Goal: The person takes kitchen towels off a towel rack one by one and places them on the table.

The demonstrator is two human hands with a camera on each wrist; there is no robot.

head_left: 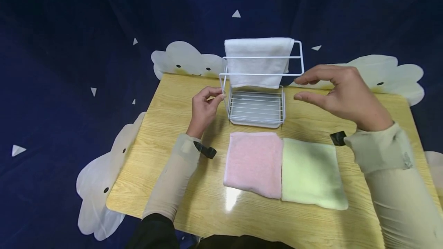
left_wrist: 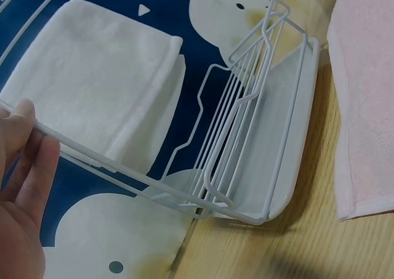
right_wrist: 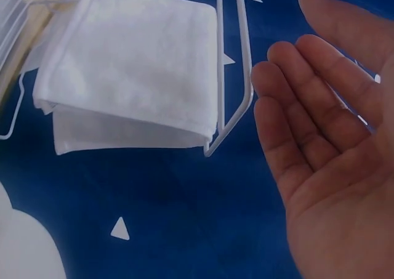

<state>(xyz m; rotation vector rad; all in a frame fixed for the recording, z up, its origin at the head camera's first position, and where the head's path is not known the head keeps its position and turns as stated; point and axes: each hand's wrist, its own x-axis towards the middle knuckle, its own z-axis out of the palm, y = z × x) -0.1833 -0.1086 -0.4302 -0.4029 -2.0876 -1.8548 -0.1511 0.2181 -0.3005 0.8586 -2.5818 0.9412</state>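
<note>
A white wire rack (head_left: 261, 74) stands at the back of the table, with a wire basket over a white tray (head_left: 256, 124) at its base. Over its rearmost top bar hangs a folded white towel (head_left: 257, 49). My left hand (head_left: 204, 107) pinches the rack's left upright wire between thumb and fingers, plain too in the left wrist view. To the right of the rack my right hand (head_left: 340, 91) is in the air, thumb apart from the fingers, holding nothing. In the right wrist view the fingers (right_wrist: 314, 106) are near the rack's end but apart from it.
A folded pink towel (head_left: 254, 164) and a folded light green towel (head_left: 311, 174) lie side by side in front of the rack. The wooden table (head_left: 155, 156) has white cloud cutouts (head_left: 188, 55) along its edges. A dark blue cloth with white triangles surrounds it.
</note>
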